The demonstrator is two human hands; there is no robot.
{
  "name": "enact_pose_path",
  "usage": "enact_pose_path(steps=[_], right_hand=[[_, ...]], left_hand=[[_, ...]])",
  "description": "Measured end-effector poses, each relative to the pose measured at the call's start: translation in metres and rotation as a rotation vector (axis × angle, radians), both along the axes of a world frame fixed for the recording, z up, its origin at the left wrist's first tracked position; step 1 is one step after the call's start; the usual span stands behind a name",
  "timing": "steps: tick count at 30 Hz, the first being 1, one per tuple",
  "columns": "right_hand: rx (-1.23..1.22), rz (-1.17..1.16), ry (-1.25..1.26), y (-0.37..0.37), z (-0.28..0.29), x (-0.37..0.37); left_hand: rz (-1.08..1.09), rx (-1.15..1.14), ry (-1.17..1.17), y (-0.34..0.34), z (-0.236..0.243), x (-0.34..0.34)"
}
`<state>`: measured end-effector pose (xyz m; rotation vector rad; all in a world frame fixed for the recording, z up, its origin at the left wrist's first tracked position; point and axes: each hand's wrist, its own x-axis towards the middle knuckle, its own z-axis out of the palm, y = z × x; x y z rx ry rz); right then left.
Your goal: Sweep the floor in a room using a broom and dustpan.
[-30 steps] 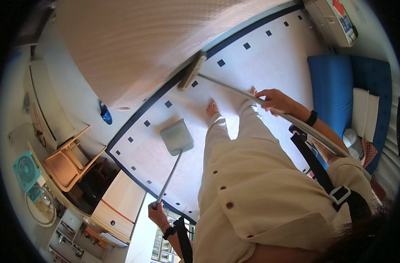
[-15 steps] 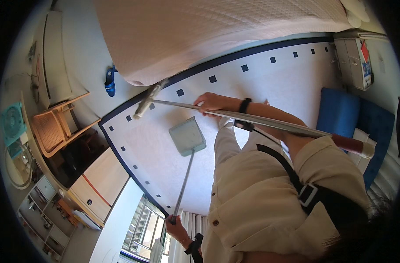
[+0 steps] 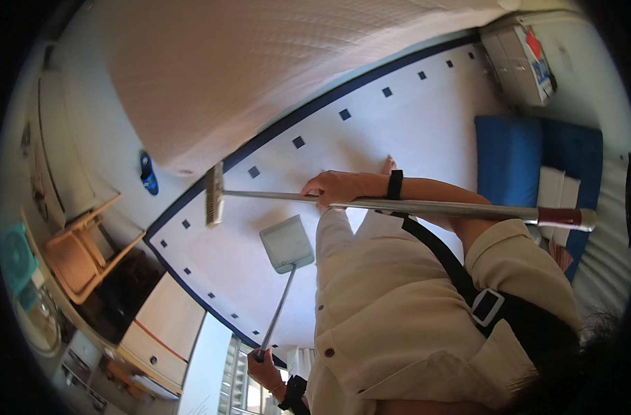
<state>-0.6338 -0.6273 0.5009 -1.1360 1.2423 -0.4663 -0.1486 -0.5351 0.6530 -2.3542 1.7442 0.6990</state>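
My right hand (image 3: pixel 333 188) is closed around the metal pole of a long-handled broom (image 3: pixel 274 196), whose dark red grip end reaches past my upper arm at the right. The bristled broom head (image 3: pixel 215 196) is over the floor, its upper end by the dark border strip below the bed's edge. At the lower left, my left hand (image 3: pixel 266 371) is wrapped around the top of the thin pole of a long-handled dustpan (image 3: pixel 286 243). The grey-green pan is at the floor, below and right of the broom head and apart from it.
A bed with a pale quilted cover (image 3: pixel 212 76) fills the top. Beside its corner lies a blue slipper (image 3: pixel 148 173). A wooden chair (image 3: pixel 77 259) and a cabinet (image 3: pixel 163 321) stand at the left. Blue cushioned seating (image 3: pixel 507 162) and a white drawer unit (image 3: pixel 513 59) are at the right.
The view has shifted, so the bed and blue seating appear further left. The broom head has swung from a slant to nearly upright in the picture. Both hands keep their holds.
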Motion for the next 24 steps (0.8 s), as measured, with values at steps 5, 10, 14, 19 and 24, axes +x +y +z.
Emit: enact_pose_path(steps=[5,10,14,19,24], right_hand=[[0.255,-0.173,0.39,0.116,0.011,-0.096],[0.637,-0.696,0.243,0.239,0.109,-0.136],[0.637,-0.918,0.211,0.299,0.149,-0.114],[0.53,-1.01,0.287,0.306,0.159,-0.112],[0.36,-1.074,0.236,0.278,0.089,-0.193]], left_hand=[[-0.164,0.04,0.035,-0.082,0.018,-0.036],[-0.446,0.019,0.094,-0.149,0.027,-0.087],[-0.615,0.046,0.09,-0.187,0.012,-0.144],[-0.774,0.004,0.126,-0.204,0.004,-0.209],[-0.935,-0.025,0.081,-0.193,0.018,-0.294]])
